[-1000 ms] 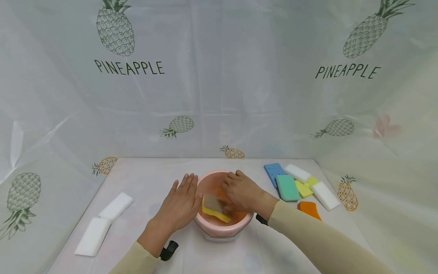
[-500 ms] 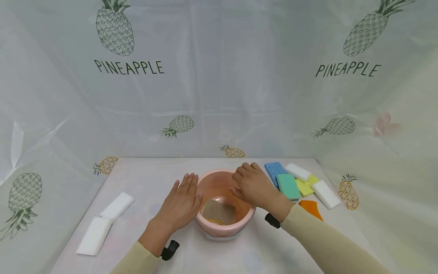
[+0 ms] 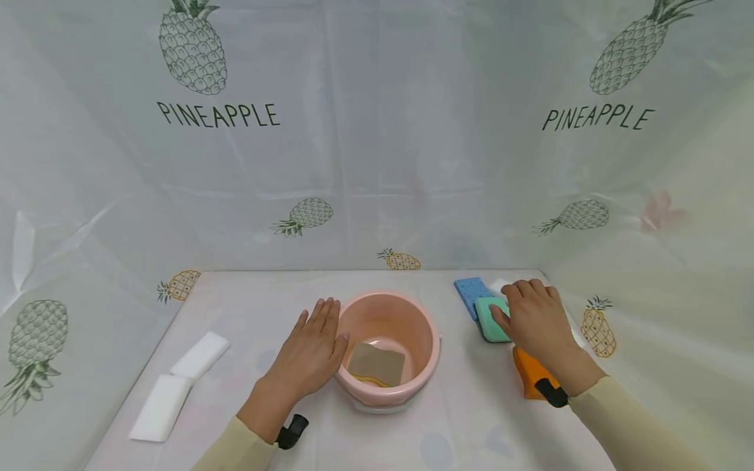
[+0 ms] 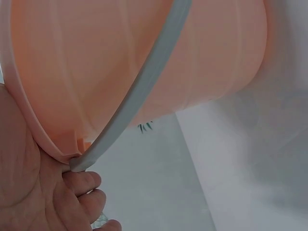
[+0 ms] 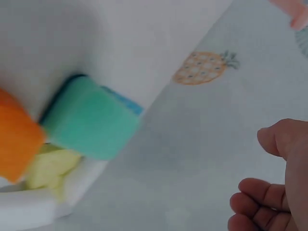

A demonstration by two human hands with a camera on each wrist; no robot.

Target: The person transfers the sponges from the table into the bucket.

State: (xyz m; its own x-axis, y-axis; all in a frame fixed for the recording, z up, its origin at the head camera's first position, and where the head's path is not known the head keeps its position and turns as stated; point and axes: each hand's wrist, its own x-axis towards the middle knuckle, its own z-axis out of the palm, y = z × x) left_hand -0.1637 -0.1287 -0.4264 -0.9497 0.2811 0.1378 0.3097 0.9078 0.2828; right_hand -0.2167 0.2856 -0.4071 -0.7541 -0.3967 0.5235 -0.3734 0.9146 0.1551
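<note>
A pink bucket (image 3: 372,396) with a grey handle (image 4: 132,98) stands mid-table. My left hand (image 3: 312,347) lies with straight fingers against its left rim, and the left wrist view shows the palm (image 4: 24,173) touching the rim beside the handle's hinge. Inside the bucket lies a brown-and-yellow sponge (image 3: 377,364). Over the sponges at the right hovers my right hand (image 3: 538,324), thumb apart and fingers loosely bent, holding nothing. Nearest to it are a green sponge (image 3: 490,322) and an orange sponge (image 3: 526,371). The right wrist view also shows a crumpled yellow sponge (image 5: 53,166).
Behind the green sponge is a blue sponge (image 3: 470,291). White sponges (image 5: 24,209) lie at the right, partly hidden by my hand in the head view. Two more white sponges (image 3: 160,409) rest at the left. A pineapple-printed sheet (image 3: 412,150) rises around the table.
My right hand has let go of the brown-and-yellow sponge in the bucket, come out, and moved right over the other sponges. My left hand has stayed at the rim.
</note>
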